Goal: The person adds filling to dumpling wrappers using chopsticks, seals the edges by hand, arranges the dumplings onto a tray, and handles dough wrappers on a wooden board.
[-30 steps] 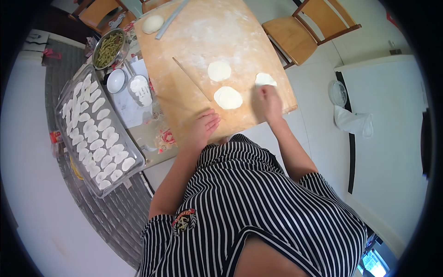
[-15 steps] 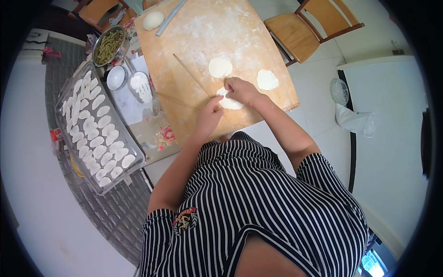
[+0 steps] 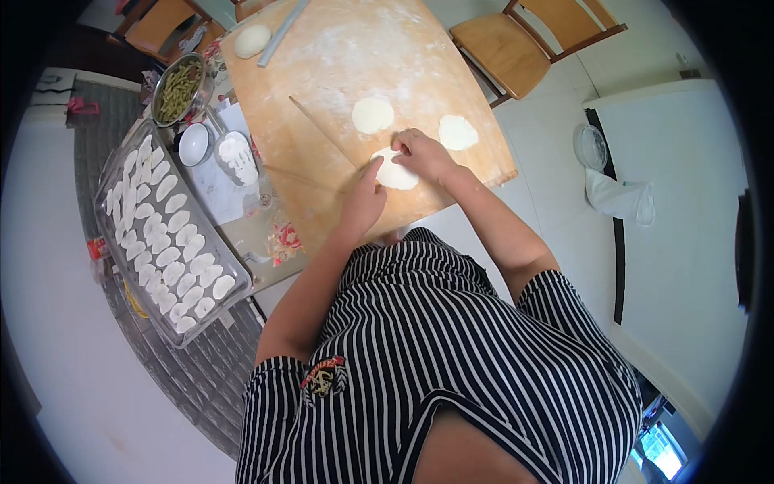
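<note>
A flat white round of dough lies near the front edge of the floured wooden board. My left hand rests at its left side, thumb and fingers apart and touching the edge. At its far side, the bent fingers of my right hand pinch the rim; part of the grip is hidden. Two more dough rounds lie close by, one round beyond my hands and another round to the right. A thin wooden stick slants across the board, its near end beside my left fingers.
On the left stands a tray of several white dough pieces. Near it are a metal bowl of green food, a white bowl and a scoop of flour. A dough ball and a grey bar lie at the far left.
The view has shifted slightly. My left fingers have moved a little up along the dough's left edge, while my right hand stays at the far rim.
</note>
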